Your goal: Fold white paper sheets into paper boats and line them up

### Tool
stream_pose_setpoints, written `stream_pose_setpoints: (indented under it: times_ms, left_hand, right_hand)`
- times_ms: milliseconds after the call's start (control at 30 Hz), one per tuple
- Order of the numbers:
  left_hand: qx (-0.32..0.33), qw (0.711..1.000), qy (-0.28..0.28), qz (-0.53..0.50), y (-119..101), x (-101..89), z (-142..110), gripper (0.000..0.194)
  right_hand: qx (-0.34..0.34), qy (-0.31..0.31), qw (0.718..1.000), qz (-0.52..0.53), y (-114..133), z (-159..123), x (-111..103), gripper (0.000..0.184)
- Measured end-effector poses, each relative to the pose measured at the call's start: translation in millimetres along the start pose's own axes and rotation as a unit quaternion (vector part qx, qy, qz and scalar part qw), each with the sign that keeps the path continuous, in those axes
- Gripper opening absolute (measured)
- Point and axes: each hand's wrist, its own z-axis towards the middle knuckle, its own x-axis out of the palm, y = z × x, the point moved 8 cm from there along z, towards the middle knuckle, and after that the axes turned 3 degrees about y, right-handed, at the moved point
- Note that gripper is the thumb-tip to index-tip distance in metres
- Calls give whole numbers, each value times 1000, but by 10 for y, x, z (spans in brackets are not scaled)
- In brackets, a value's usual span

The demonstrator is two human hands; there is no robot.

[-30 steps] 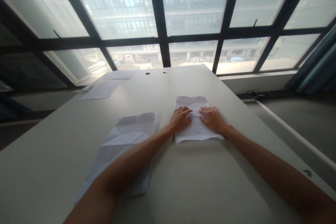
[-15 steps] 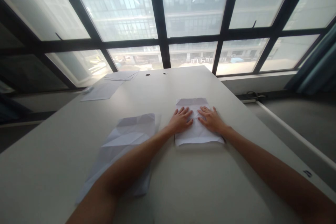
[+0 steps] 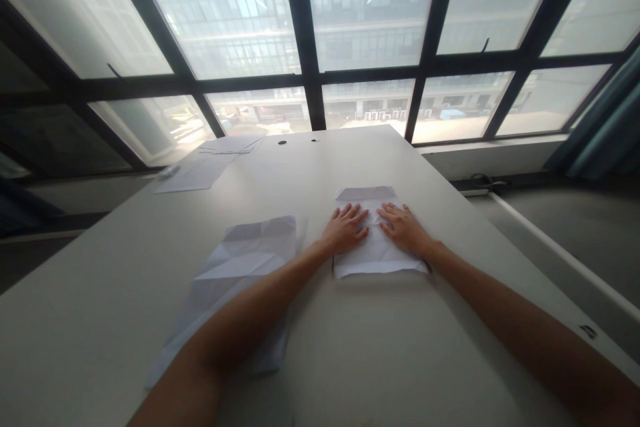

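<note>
A creased sheet of white paper lies on the white table in front of me. My left hand rests flat on its left part, fingers spread. On the right part lies my right hand, also flat with the fingers apart. Between the two hands a narrow strip of paper shows. Its near edge lifts slightly off the table. To the left, a larger creased sheet of paper lies partly hidden under my left forearm.
Several flat white sheets lie at the table's far left, with a small clear item at their edge. Two holes are near the far edge. Beyond stand large windows; a blue curtain hangs at the right.
Almost nothing differs. Both hands stay flat on the paper, and the right hand's fingers have shifted very slightly.
</note>
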Motion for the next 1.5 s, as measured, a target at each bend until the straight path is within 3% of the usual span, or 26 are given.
stream_pose_setpoints:
  times_ms: [367, 1500]
  left_hand:
    - [-4, 1000, 8, -3, -3, 2, 4, 55]
    - [-6, 1000, 8, -2, -3, -8, -3, 54]
  right_hand:
    - [119, -49, 991, -27, -318, -25, -11, 49]
    - [113, -50, 992, -34, -304, -6, -13, 47]
